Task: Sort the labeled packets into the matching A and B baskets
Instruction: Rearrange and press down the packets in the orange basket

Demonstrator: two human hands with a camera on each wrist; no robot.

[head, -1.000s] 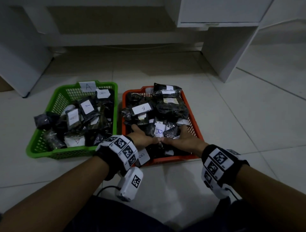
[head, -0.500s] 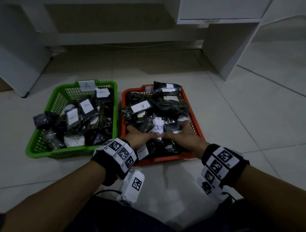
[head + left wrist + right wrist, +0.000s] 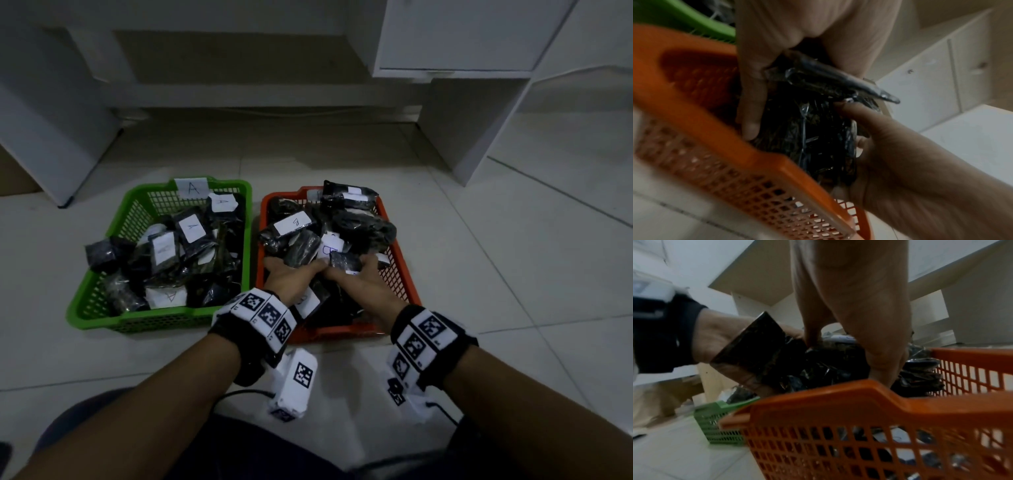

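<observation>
A green basket (image 3: 137, 315) tagged A (image 3: 191, 187) sits on the left, full of dark packets with white A labels. Beside it, the orange basket (image 3: 400, 274) holds dark packets, some labelled B (image 3: 331, 246). Both hands are inside the orange basket near its front. My left hand (image 3: 294, 270) grips a dark packet (image 3: 760, 356), thumb on one side and palm over it. My right hand (image 3: 356, 274) touches the left and holds a crinkled dark packet (image 3: 818, 138), thumb on top and fingers under. Another small dark packet (image 3: 344, 262) lies over the right fingertips. The held packets' labels are hidden.
The baskets stand side by side on a pale tiled floor (image 3: 513, 274). White furniture panels (image 3: 479, 130) rise behind them, another panel (image 3: 51, 137) at the left. A cable (image 3: 239, 394) runs on the floor by my left wrist.
Both hands stay in the orange basket and have closed in on the packets. The B-labelled packet has shifted away from me, and a dark packet now lies over the right fingertips.
</observation>
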